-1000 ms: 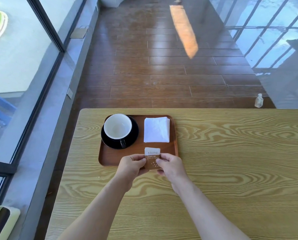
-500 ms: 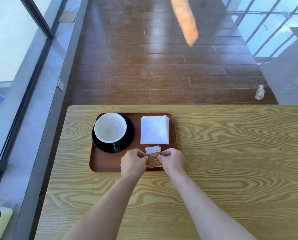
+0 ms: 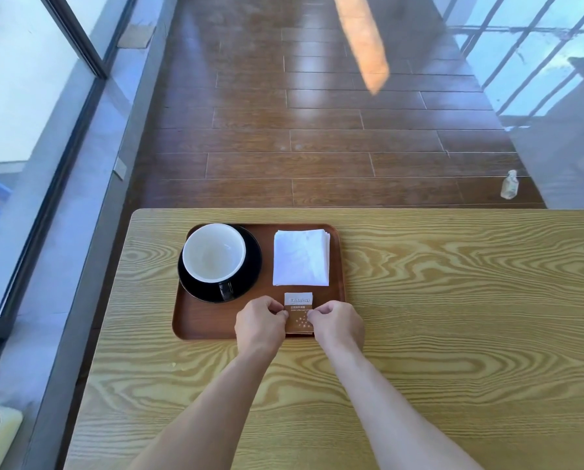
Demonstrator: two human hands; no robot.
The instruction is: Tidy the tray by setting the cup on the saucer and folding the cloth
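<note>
A brown tray (image 3: 202, 320) lies near the far left of the wooden table. On its left half a white cup (image 3: 213, 253) with a dark handle stands upright on a black saucer (image 3: 251, 269). A folded white cloth (image 3: 300, 258) lies flat on the tray's right half. Below the cloth, small brown and white sugar packets (image 3: 298, 312) rest on the tray near its front edge. My left hand (image 3: 260, 325) pinches their left side and my right hand (image 3: 336, 323) pinches their right side.
The wooden table (image 3: 453, 317) stretches right and toward me. Beyond its far edge is a dark wood floor with a small clear bottle (image 3: 509, 184) standing on it. A glass wall and grey ledge run along the left.
Both hands stay pinched on the packets. The packets have sunk from slightly raised to lying on the tray near its front edge. The camera has tilted and shifted.
</note>
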